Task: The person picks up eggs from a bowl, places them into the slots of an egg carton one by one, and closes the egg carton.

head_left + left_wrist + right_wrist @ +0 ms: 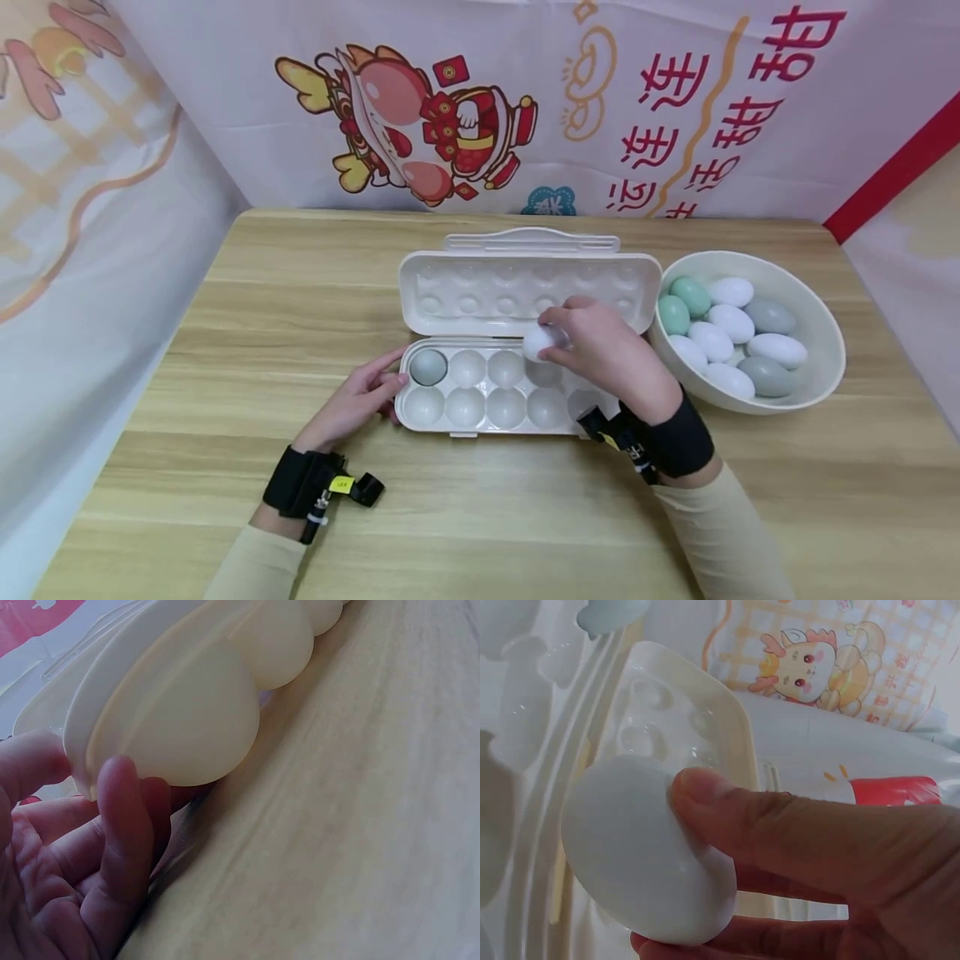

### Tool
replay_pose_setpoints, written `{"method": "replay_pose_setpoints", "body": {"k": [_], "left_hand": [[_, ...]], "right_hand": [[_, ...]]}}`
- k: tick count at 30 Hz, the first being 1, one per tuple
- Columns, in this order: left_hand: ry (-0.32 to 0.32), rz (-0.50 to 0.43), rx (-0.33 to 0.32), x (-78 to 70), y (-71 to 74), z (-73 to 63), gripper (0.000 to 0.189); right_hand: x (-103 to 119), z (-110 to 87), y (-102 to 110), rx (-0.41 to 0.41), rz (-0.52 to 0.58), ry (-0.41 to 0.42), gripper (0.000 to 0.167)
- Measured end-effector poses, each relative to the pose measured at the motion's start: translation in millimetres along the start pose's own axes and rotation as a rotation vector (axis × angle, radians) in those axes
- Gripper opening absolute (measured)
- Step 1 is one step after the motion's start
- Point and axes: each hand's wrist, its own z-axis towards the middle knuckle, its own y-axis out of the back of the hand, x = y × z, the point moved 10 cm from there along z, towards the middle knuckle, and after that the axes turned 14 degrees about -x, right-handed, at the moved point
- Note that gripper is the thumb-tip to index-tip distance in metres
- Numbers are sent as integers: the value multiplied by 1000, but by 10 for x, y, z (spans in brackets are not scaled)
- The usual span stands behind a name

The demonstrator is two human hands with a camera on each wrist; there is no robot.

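Note:
My right hand [611,350] pinches a white egg [641,851] between thumb and fingers, over the back row of the egg carton [467,407]. The carton is white plastic, with its lid [525,287] laid back behind it. In the back left cup sits a grey-blue egg [428,367]. At the carton's left end, my left hand [362,392] grips the rim, its thumb and fingers on the edge in the left wrist view [124,817]. My right hand and forearm hide some of the cups on the right.
Right of the carton, a cream bowl [828,354] holds several white, grey and green eggs, close against the lid's right end. The wooden table [465,517] meets a printed cloth [247,125] at the back and left.

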Motion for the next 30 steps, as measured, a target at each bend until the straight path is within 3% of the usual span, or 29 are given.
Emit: {"method": "replay_pose_setpoints", "body": {"k": [9, 20, 30], "left_hand": [[5, -19, 7, -6, -20, -18, 53], [-14, -34, 19, 4, -35, -10, 54], [24, -39, 29, 15, -11, -16, 53]], "right_hand": [[174, 69, -139, 44, 26, 25, 34], [590, 232, -383, 80, -41, 147, 30], [790, 314, -619, 120, -130, 200, 23]]}}
